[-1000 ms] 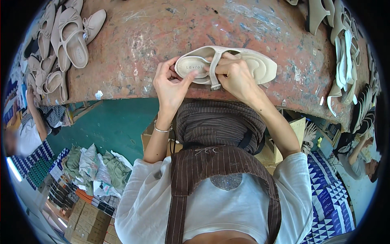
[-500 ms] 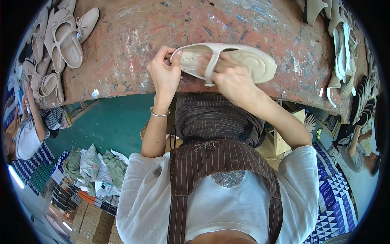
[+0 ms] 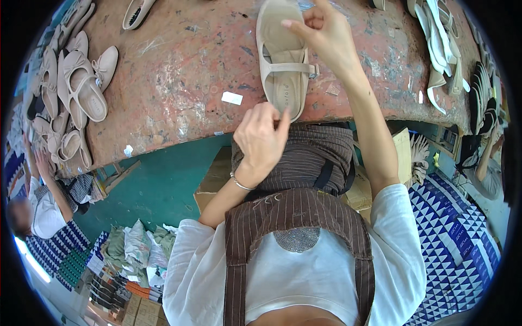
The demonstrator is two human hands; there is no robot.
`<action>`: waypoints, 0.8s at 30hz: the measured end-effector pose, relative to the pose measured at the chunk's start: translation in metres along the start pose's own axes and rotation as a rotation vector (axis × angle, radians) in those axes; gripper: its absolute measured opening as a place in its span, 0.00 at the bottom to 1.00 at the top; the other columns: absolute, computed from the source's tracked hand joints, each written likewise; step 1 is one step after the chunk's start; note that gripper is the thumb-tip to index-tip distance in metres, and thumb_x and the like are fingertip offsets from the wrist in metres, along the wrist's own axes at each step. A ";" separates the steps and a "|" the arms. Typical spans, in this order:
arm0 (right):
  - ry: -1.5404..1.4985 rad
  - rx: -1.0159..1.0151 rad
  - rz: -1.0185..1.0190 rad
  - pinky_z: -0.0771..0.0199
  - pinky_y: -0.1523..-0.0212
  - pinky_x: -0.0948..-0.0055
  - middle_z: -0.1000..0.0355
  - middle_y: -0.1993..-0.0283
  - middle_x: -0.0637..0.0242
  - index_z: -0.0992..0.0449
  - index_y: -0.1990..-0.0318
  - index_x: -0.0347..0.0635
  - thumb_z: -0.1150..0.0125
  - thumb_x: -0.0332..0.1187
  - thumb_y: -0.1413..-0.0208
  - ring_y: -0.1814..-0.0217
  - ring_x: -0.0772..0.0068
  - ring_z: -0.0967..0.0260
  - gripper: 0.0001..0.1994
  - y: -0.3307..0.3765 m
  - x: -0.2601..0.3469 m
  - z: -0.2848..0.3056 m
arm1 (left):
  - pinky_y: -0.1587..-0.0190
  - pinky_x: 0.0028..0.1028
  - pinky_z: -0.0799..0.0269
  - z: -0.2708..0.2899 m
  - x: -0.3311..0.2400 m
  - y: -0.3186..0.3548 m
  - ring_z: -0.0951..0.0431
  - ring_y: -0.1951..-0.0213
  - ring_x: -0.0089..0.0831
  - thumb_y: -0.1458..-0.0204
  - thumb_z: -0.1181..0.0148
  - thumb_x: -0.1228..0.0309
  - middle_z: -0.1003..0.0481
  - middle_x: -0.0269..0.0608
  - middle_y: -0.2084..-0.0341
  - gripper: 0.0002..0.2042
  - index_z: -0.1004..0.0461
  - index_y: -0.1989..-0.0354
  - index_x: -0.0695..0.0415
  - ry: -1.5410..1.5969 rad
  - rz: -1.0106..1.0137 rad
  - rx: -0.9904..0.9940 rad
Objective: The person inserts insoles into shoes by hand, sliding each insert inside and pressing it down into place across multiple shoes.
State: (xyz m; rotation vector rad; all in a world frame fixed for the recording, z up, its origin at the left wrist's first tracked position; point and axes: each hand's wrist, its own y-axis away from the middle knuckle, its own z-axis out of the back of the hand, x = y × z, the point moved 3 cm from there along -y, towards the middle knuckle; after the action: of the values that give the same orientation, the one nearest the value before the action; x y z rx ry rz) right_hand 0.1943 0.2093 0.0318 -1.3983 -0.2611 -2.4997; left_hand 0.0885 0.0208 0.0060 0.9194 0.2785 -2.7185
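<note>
A beige strapped shoe [image 3: 287, 67] lies on the worktable, toe pointing away and heel at the near edge. A thin strap with a small buckle crosses it. At the heel is my left hand [image 3: 260, 136], fingers curled and thumb against the heel's edge. Farther off, my right hand [image 3: 334, 41] is at the toe's right side. Its thumb reaches over the pale insole, and its other fingers bend in beside the shoe's edge. The undersides of those fingers are partly hidden.
Several beige shoes [image 3: 87, 89] stand crowded on the left. Another beige shoe [image 3: 135, 13] lies at the far edge; light straps and shoes [image 3: 441, 49] are on the right. A white paper piece [image 3: 232, 98] lies on the scuffed worktable [image 3: 179, 70]. Co-workers are at both sides.
The shoe has turned from lying sideways to pointing away from me. My right hand has moved from the strap to the toe; my left hand stays by the heel.
</note>
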 end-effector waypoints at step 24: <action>0.634 0.038 0.393 0.51 0.26 0.43 0.28 0.46 0.42 0.30 0.43 0.25 0.48 0.20 0.51 0.39 0.42 0.31 0.24 0.036 0.006 -0.057 | 0.36 0.57 0.40 -0.054 -0.008 0.001 0.36 0.35 0.55 0.49 0.40 0.73 0.30 0.59 0.43 0.22 0.27 0.45 0.69 -0.098 -0.356 0.171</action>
State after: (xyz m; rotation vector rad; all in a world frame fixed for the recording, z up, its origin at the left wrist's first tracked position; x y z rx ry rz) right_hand 0.1566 0.1585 0.0083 -0.5153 0.0883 -2.4225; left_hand 0.1250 0.0348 -0.0313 0.8447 0.2099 -3.1460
